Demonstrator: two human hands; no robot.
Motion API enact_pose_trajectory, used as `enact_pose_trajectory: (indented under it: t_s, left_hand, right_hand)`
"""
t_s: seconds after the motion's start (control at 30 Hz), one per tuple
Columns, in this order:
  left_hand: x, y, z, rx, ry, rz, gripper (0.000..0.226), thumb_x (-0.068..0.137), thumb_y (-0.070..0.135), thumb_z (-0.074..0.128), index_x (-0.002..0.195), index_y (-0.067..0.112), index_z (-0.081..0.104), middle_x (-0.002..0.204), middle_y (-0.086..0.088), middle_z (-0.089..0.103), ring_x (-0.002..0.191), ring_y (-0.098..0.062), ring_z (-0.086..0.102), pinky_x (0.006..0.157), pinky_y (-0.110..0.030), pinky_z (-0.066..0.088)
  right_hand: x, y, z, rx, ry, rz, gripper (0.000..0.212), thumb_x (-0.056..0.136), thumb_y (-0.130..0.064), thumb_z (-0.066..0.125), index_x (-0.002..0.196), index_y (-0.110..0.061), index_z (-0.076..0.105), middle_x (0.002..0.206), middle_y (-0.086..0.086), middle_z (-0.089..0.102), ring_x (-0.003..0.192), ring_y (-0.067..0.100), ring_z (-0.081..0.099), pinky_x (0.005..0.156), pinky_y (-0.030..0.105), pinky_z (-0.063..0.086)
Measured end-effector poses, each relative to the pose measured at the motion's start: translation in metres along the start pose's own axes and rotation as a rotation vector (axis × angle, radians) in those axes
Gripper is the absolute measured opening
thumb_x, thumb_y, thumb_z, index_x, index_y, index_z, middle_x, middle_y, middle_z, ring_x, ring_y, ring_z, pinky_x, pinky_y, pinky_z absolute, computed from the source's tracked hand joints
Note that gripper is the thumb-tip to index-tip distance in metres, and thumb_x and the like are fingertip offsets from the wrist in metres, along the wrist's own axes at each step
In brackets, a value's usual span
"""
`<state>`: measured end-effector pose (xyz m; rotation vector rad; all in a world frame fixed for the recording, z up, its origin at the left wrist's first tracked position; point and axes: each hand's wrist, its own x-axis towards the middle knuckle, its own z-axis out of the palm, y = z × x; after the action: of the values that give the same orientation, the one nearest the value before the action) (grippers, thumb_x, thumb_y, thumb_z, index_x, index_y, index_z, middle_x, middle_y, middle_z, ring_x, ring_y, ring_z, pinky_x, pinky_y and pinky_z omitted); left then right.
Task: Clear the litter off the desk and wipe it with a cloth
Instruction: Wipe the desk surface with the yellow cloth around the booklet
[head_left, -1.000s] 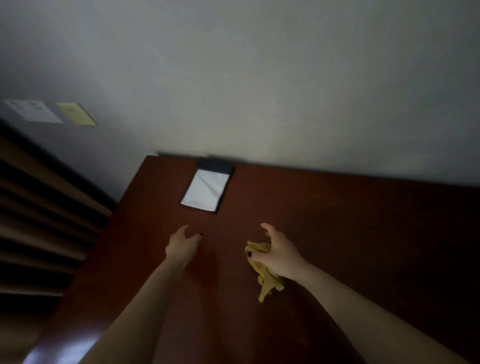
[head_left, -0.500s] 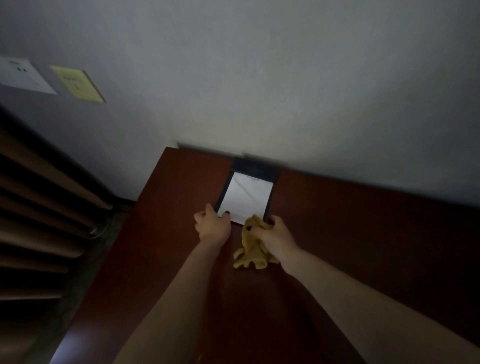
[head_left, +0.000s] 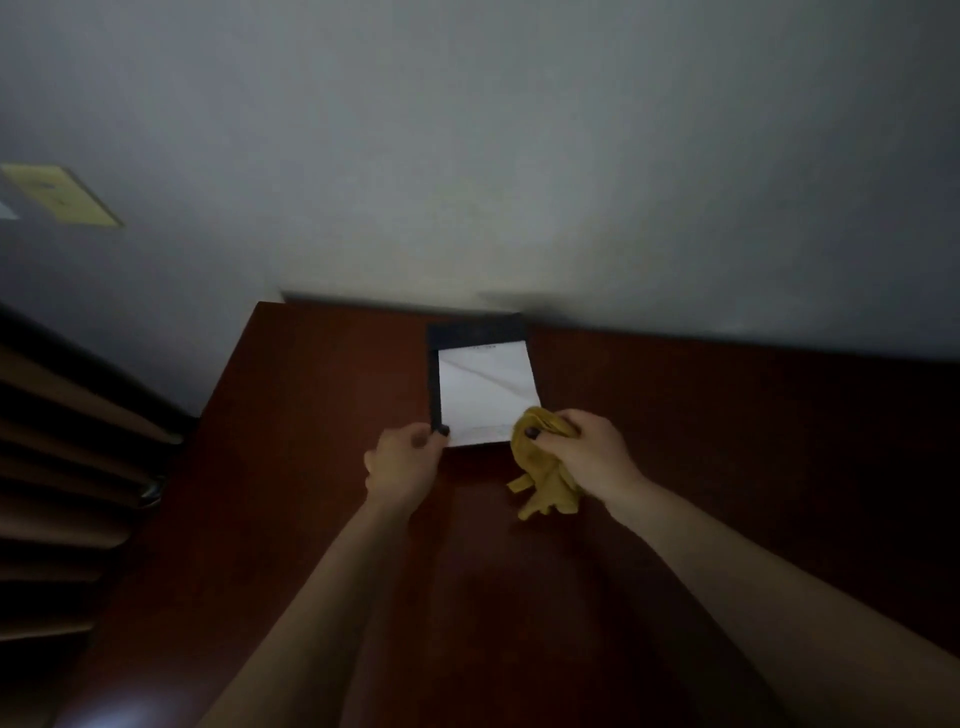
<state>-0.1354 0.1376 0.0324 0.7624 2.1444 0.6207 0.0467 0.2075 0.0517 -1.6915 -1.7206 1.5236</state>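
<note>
Places the notepad (head_left: 485, 389) in its dark holder (head_left: 475, 332) at the back of the desk (head_left: 753, 467), far end against the wall (head_left: 519, 156), long axis running from the person toward that wall, near short edge facing both hands. Finds the left hand (head_left: 402, 462) at the near-left corner of the holder, thumb on top at the corner, remaining fingers curled; reads this as a pinch on that corner. Finds the right hand (head_left: 587, 452) clenched round a crumpled yellow cloth (head_left: 545, 483), the bunch overlapping the pad's near-right corner, loose tails hanging to the desk just in front. Cannot tell whether the right fingers also touch the pad under the cloth. Judges both hands about equally near, but only the left free to take hold; expects any lift or slide to start from the left corner and run along the long axis toward the person, baring the surface beneath for wiping. Notes dim light and blur: print on the pad unreadable, undersides of both hands hidden, desk cut off at right and bottom. Logs a yellow wall plate (head_left: 62, 195) and slatted panels (head_left: 62, 467) at far left, well apart.
</note>
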Motion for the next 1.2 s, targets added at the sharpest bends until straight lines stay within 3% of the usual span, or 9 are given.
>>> enact_pose_trajectory:
  t_s: [0.1, 0.27, 0.47, 0.6, 0.73, 0.93, 1.0, 1.07, 1.2]
  left_hand:
    - [-0.044, 0.031, 0.040, 0.286, -0.038, 0.169, 0.026, 0.095, 0.039, 0.048, 0.082, 0.018, 0.049, 0.116, -0.013, 0.054, 0.111, -0.035, 0.046, 0.091, -0.038, 0.036]
    - [-0.118, 0.085, 0.149, 0.415, -0.145, 0.336, 0.022, 0.095, 0.042, 0.047, 0.095, 0.022, 0.054, 0.128, -0.007, 0.044, 0.119, -0.030, 0.034, 0.090, -0.037, 0.031]
    - [-0.192, 0.158, 0.323, 0.482, -0.308, 0.389, 0.028, 0.096, 0.037, 0.046, 0.111, 0.015, 0.055, 0.129, -0.009, 0.044, 0.122, -0.031, 0.034, 0.095, -0.039, 0.033]
    - [-0.223, 0.200, 0.425, 0.525, -0.419, 0.443, 0.029, 0.097, 0.035, 0.044, 0.109, 0.011, 0.054, 0.125, -0.013, 0.048, 0.121, -0.029, 0.038, 0.098, -0.035, 0.029]
    - [-0.243, 0.231, 0.498, 0.598, -0.449, 0.493, 0.030, 0.097, 0.032, 0.044, 0.115, 0.010, 0.054, 0.125, -0.016, 0.048, 0.121, -0.032, 0.037, 0.094, -0.035, 0.029]
    - [-0.249, 0.259, 0.539, 0.641, -0.442, 0.450, 0.031, 0.097, 0.026, 0.040, 0.117, 0.006, 0.052, 0.125, -0.019, 0.042, 0.115, -0.036, 0.039, 0.095, -0.037, 0.032]
    - [-0.253, 0.260, 0.539, 0.535, -0.424, 0.436, 0.025, 0.096, 0.022, 0.043, 0.113, 0.005, 0.052, 0.122, -0.017, 0.039, 0.109, -0.037, 0.043, 0.094, -0.038, 0.038]
    - [-0.257, 0.258, 0.533, 0.437, -0.419, 0.430, 0.023, 0.095, 0.020, 0.045, 0.114, 0.008, 0.051, 0.121, -0.013, 0.035, 0.103, -0.034, 0.046, 0.089, -0.039, 0.042]
    - [-0.260, 0.253, 0.507, 0.366, -0.450, 0.503, 0.022, 0.094, 0.015, 0.047, 0.107, 0.005, 0.061, 0.113, -0.012, 0.056, 0.094, -0.026, 0.055, 0.078, -0.029, 0.045]
  right_hand:
    - [-0.028, 0.032, -0.064, -0.101, 0.021, -0.049, 0.006, 0.084, -0.021, 0.065, 0.090, -0.021, 0.065, 0.090, -0.002, 0.066, 0.085, 0.013, 0.062, 0.077, 0.032, 0.049]
    - [-0.076, 0.115, -0.185, -0.147, 0.128, -0.025, 0.014, 0.083, -0.018, 0.066, 0.096, -0.022, 0.062, 0.097, 0.002, 0.061, 0.089, 0.016, 0.058, 0.073, 0.029, 0.043]
    - [-0.124, 0.228, -0.339, -0.224, 0.301, 0.005, 0.016, 0.083, -0.013, 0.066, 0.098, -0.010, 0.064, 0.092, 0.004, 0.055, 0.084, 0.021, 0.054, 0.076, 0.035, 0.044]
    - [-0.143, 0.292, -0.429, -0.217, 0.328, 0.104, 0.011, 0.086, -0.012, 0.063, 0.090, -0.002, 0.061, 0.085, 0.014, 0.059, 0.079, 0.029, 0.056, 0.067, 0.038, 0.042]
    - [-0.150, 0.340, -0.492, -0.228, 0.300, 0.203, 0.009, 0.089, -0.017, 0.059, 0.087, -0.008, 0.061, 0.085, 0.009, 0.060, 0.081, 0.026, 0.057, 0.070, 0.037, 0.043]
    - [-0.133, 0.368, -0.528, -0.215, 0.240, 0.227, 0.016, 0.090, -0.020, 0.058, 0.090, -0.004, 0.060, 0.087, 0.011, 0.059, 0.089, 0.031, 0.058, 0.072, 0.037, 0.042]
    - [-0.130, 0.370, -0.531, -0.271, 0.231, 0.218, 0.024, 0.090, -0.027, 0.059, 0.108, -0.013, 0.057, 0.101, 0.008, 0.057, 0.097, 0.031, 0.057, 0.074, 0.036, 0.043]
    - [-0.130, 0.364, -0.531, -0.325, 0.251, 0.219, 0.048, 0.087, -0.034, 0.060, 0.131, -0.023, 0.045, 0.119, 0.008, 0.049, 0.103, 0.030, 0.055, 0.080, 0.038, 0.046]
    - [-0.126, 0.333, -0.515, -0.417, 0.212, 0.099, 0.059, 0.076, -0.021, 0.071, 0.129, -0.024, 0.046, 0.125, 0.009, 0.043, 0.102, 0.026, 0.053, 0.084, 0.039, 0.049]
